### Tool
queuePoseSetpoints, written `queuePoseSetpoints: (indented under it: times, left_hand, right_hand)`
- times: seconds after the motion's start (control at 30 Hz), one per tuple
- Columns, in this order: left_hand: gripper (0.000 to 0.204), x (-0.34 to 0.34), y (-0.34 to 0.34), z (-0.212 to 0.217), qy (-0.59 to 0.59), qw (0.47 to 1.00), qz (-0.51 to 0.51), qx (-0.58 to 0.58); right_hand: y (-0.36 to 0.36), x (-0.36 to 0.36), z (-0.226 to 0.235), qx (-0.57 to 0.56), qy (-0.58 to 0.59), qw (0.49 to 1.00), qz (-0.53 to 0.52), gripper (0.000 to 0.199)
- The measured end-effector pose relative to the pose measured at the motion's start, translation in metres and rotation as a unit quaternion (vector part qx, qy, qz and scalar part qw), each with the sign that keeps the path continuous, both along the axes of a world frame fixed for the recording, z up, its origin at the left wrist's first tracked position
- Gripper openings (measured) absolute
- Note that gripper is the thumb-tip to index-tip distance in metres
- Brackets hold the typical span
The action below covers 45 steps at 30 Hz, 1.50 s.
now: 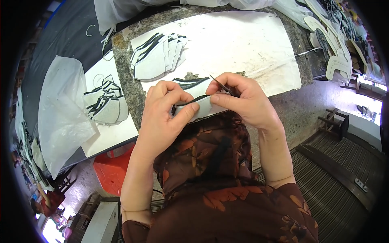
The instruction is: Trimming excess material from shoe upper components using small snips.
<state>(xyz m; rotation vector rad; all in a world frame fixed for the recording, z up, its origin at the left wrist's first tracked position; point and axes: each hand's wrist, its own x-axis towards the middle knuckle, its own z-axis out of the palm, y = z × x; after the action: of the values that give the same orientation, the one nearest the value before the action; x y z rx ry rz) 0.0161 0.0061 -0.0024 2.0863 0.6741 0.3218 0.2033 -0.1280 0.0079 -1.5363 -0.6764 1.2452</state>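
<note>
Head view: far out to the left of the left hand (168,117) lies one crumpled sheet of thin white plastic (60,109) on the surface (125,87), and between it and that hand sits one fanned stack of white cut pieces with black edging (106,103); how many pieces it holds cannot be told. Below that stack, under the surface edge, stands one orange stool (111,170). Above the left hand, a second fanned stack of the same pieces (156,56) rests on one large white sheet (243,44).

The left hand is curled shut, thumb pressed on one white piece with a black strip (198,106), which is held between the two hands just over the near edge of the surface. The right hand (243,101) touches the same piece from its right end, fingers pinched together around one thin dark pointed tool (219,84) whose tip pokes up above the knuckles. Just above both hands lies one more black-edged piece (190,82). Well beyond the right hand, up and to the right, several cream-coloured curved cutouts (336,52) lie piled.
</note>
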Motion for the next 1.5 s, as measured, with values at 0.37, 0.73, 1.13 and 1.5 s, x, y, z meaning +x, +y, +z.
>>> queuePoseSetpoints:
  times: [0.37, 0.73, 1.13, 1.5]
  left_hand:
    - [0.011, -0.001, -0.003, 0.018, 0.016, 0.946, 0.009, -0.323]
    - [0.041, -0.021, 0.005, 0.028, 0.003, 0.861, -0.008, -0.509]
    - [0.024, 0.003, 0.015, 0.034, 0.034, 0.886, -0.041, -0.46]
    - [0.013, -0.002, 0.016, 0.01, 0.058, 0.875, 0.018, -0.48]
  right_hand:
    - [-0.001, 0.006, 0.005, -0.032, 0.112, 0.993, 0.019, 0.017]
    - [-0.004, -0.003, 0.006, -0.015, 0.196, 0.98, -0.016, 0.014]
    - [-0.002, -0.007, 0.014, -0.02, 0.162, 0.986, 0.032, 0.014]
    - [-0.005, 0.001, 0.015, 0.006, -0.028, 0.997, 0.067, 0.031]
